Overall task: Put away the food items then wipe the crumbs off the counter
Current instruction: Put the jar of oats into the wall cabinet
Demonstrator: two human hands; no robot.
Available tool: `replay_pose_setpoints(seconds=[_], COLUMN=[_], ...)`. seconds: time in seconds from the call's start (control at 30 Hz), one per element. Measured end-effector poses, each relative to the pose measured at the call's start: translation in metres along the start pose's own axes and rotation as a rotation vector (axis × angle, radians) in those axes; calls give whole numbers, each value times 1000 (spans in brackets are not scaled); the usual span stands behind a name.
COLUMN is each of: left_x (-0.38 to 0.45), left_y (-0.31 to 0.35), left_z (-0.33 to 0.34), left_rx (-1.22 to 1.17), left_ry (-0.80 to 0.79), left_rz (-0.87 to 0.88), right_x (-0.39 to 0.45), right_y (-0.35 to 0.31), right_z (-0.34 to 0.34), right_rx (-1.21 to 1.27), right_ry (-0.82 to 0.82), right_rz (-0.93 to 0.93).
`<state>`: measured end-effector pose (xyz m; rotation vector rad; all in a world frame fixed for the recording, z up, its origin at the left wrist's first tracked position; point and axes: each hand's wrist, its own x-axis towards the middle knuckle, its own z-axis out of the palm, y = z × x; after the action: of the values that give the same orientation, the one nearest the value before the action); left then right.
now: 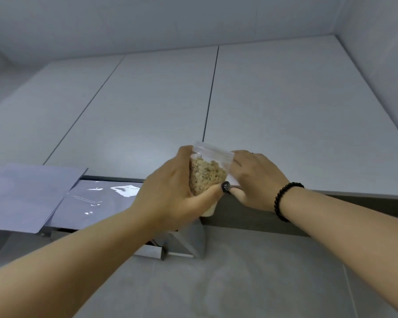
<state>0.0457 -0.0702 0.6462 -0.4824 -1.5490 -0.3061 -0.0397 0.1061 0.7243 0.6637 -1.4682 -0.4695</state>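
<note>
Head view looks up at pale cabinet fronts rather than down at a worktop, so progress has to be judged from little. 1 food item is plainly still in hand: a clear zip bag point(208, 173) of pale flakes, perhaps oats, held up in mid-air in front of the cabinets. It is not yet stored. Whether other food is already away cannot be told, and no crumbs, cloth or counter top show here, so the wiping step looks not yet begun.

Going left to right: at the far left a cabinet door point(25, 196) stands swung open, and just beside it something glossy, maybe plastic film point(106, 198), catches the light inside the opening. The left hand point(172, 193) grips the bag round its lower half, fingers curled behind it and the thumb, with a dark nail, pressed across the front. The right hand point(255, 180), with a black bead bracelet point(285, 198) at the wrist, holds the bag's right edge up near the zip strip; its fingertips are hidden behind the plastic, so I judge it is pinching or pressing the seal closed, but cannot be sure.

3 flat, handle-less cabinet doors point(285, 115) fill the upper frame under a plain ceiling. Below the hands lies a grey ledge and a dull grey panel point(216, 283), likely wall, in cool, even light.
</note>
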Motion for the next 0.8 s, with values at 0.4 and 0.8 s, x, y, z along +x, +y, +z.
replay_pose_setpoints(seconds=[0.4,0.8], left_x=[19,23], left_y=[-17,-18], left_z=[2,16], left_rx=[-427,-519], left_ry=[247,384], left_rz=[-419,-464], right_x=[-5,-28], right_y=[16,39], right_z=[-9,-39], right_rx=[-232,-250], right_ry=[221,544], right_rz=[-201,-304])
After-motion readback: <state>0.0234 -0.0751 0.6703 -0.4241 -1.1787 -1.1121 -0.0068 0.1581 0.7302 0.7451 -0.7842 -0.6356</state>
